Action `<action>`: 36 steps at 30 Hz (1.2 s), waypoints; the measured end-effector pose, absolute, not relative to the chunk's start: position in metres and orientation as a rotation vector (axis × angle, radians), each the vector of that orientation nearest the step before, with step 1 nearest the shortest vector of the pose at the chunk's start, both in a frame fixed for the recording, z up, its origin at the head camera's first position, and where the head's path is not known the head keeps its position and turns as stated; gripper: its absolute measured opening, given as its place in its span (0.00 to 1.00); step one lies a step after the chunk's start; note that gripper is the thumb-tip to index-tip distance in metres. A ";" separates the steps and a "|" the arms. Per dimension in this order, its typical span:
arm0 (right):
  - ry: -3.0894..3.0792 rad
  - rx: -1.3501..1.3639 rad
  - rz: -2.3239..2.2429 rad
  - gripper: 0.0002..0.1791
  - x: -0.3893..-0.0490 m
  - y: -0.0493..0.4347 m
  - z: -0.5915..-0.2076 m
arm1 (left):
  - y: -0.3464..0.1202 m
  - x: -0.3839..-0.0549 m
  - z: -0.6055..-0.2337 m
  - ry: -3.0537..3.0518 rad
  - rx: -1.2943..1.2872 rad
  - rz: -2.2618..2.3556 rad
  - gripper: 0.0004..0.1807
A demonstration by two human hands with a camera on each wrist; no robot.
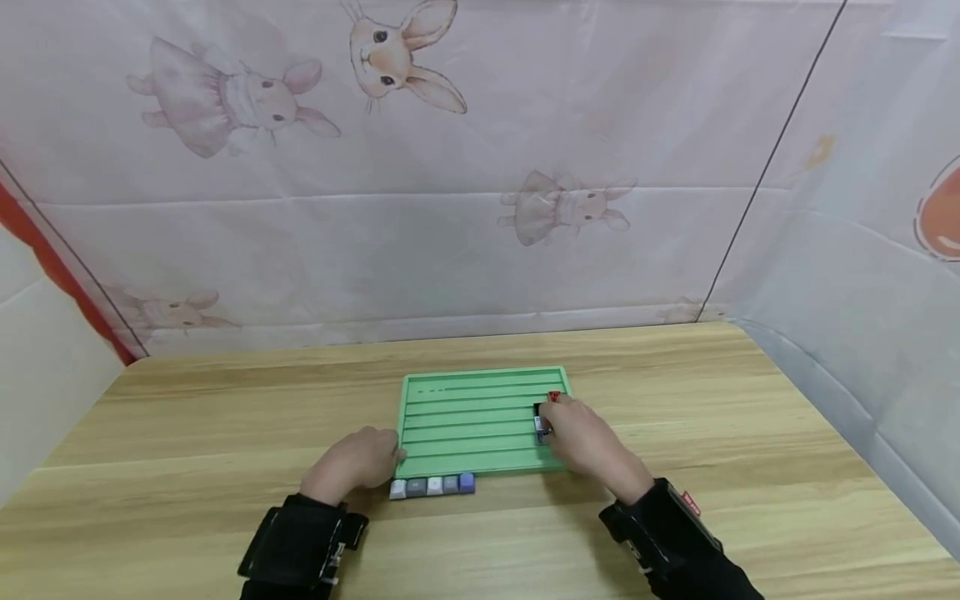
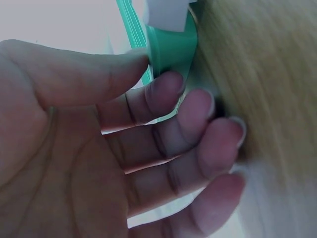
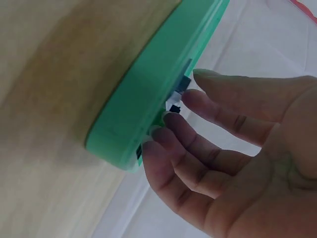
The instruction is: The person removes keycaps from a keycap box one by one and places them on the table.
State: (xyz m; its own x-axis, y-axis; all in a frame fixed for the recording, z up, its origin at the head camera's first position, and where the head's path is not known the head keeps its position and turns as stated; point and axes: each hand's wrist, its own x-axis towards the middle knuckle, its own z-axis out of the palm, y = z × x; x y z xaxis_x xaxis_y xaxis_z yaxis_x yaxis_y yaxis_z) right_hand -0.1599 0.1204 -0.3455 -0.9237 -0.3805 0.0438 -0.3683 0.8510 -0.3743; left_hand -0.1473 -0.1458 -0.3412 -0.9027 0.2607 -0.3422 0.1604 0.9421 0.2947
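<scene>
A green slotted tray [image 1: 465, 423] lies on the table. My left hand [image 1: 362, 457] holds its left edge, the thumb and index finger pinching the green rim [image 2: 171, 49] in the left wrist view. At the tray's right end, my right hand [image 1: 588, 442] has its thumb and index fingertips at a dark keycap [image 3: 183, 83], seemingly pinching it. The other fingers curl loosely along the rim. Beside that hand in the head view are a red keycap [image 1: 553, 396] and a whitish keycap [image 1: 537, 423]. The hand partly covers this group.
A row of several white, grey and purple keycaps [image 1: 433, 486] lies along the tray's front edge, near the left hand. Wooden table [image 1: 225, 433] surrounds the tray. Behind the table hangs a pale sheet [image 1: 420, 258] printed with rabbits.
</scene>
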 end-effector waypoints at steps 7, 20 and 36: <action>2.981 -0.602 -0.604 0.08 -0.161 0.120 -0.347 | -0.146 -0.147 -0.341 2.712 0.291 0.376 0.10; 2.990 -0.604 -0.569 0.10 -0.161 0.119 -0.349 | -0.146 -0.147 -0.341 2.710 0.294 0.385 0.11; 3.016 -0.538 -0.585 0.07 -0.162 0.119 -0.346 | -0.145 -0.145 -0.338 2.709 0.289 0.393 0.11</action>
State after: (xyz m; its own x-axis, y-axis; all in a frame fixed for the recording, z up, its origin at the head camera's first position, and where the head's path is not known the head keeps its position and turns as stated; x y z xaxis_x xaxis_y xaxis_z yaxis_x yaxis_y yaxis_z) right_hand -0.1618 0.1189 -0.3459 -0.9403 -0.3376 0.0431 -0.3293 0.8703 -0.3662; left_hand -0.1450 -0.1448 -0.3384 -0.9038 0.2534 -0.3448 0.1451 0.9395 0.3102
